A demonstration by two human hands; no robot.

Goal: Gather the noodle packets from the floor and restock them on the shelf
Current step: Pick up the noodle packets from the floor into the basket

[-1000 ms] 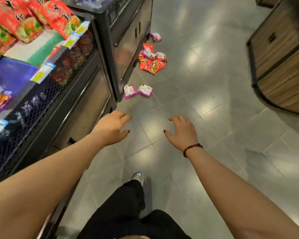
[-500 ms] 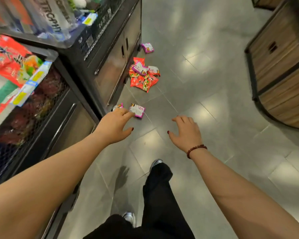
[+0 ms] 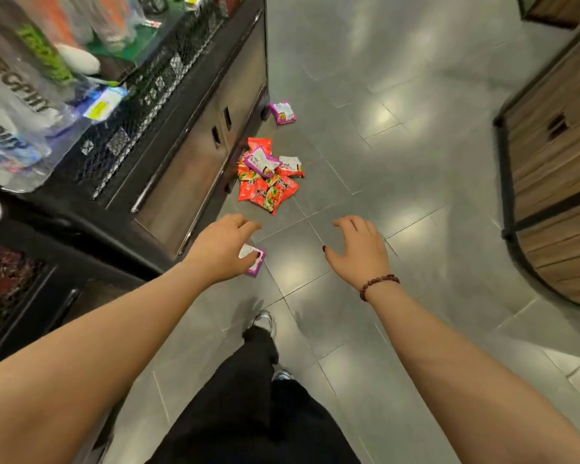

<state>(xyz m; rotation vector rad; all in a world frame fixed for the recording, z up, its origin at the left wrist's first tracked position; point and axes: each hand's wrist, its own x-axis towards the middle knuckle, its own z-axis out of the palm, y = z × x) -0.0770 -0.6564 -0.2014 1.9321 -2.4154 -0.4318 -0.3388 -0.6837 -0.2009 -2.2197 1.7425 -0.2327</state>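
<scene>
A heap of red and purple noodle packets (image 3: 268,175) lies on the grey tiled floor against the dark shelf unit (image 3: 195,155). One purple packet (image 3: 282,112) lies alone farther along. Another purple and white packet (image 3: 256,261) lies on the floor, partly hidden behind my left hand (image 3: 223,251), which hangs above it with loosely curled fingers and holds nothing. My right hand (image 3: 359,251), with a bead bracelet at the wrist, is stretched forward over bare tiles, fingers relaxed and empty.
The shelf unit's mesh front and cabinet doors line the left side, with bagged goods (image 3: 21,95) on top. A curved wooden display (image 3: 556,182) stands at the right. My black trouser leg and shoe (image 3: 263,324) step forward between them.
I have walked forward: the packet heap is closer and lower in view. My left hand now covers the near purple packets; one of the two seen earlier is hidden.
</scene>
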